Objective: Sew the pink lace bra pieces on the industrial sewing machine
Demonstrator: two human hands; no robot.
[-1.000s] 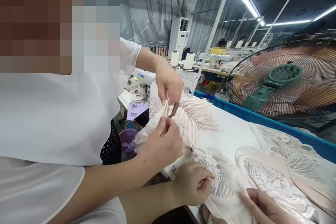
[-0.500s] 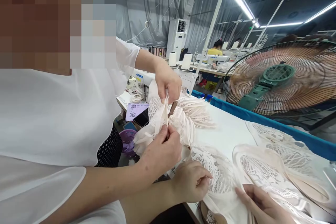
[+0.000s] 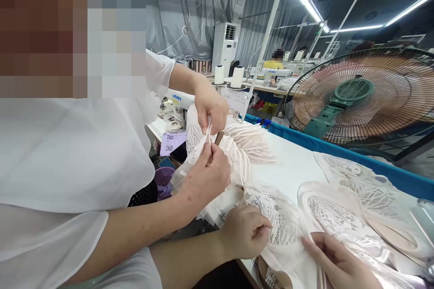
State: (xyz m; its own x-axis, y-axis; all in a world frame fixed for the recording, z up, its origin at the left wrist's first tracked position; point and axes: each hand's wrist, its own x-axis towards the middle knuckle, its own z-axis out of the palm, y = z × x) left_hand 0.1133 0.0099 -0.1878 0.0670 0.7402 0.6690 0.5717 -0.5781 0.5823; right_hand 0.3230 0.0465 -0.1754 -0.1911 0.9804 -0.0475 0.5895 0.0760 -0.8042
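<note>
My right hand (image 3: 342,259), at the lower right, pinches the edge of a white lace garment piece (image 3: 280,221) between thumb and fingers. At that piece's left side is my left hand (image 3: 246,232), its fingers curled closed; whatever they may hold is hidden. Just above, a co-worker's two hands pinch a narrow white fabric edge, the upper hand (image 3: 213,108) coming from behind and the lower hand (image 3: 212,169) from the left. More white lace fabric (image 3: 196,140) hangs around those hands.
More lace pieces with pale padded cups (image 3: 339,207) lie on the white table (image 3: 288,158) to the right. A gathered lace stack (image 3: 251,140) lies behind the co-worker's hands. A large fan (image 3: 354,92) stands beyond the blue table edge (image 3: 305,137). A purple basket (image 3: 164,176) sits below left.
The co-worker's lower hand has moved up, closer to the upper one, along the fabric edge. My hands stay almost as they were. The view has shifted slightly.
</note>
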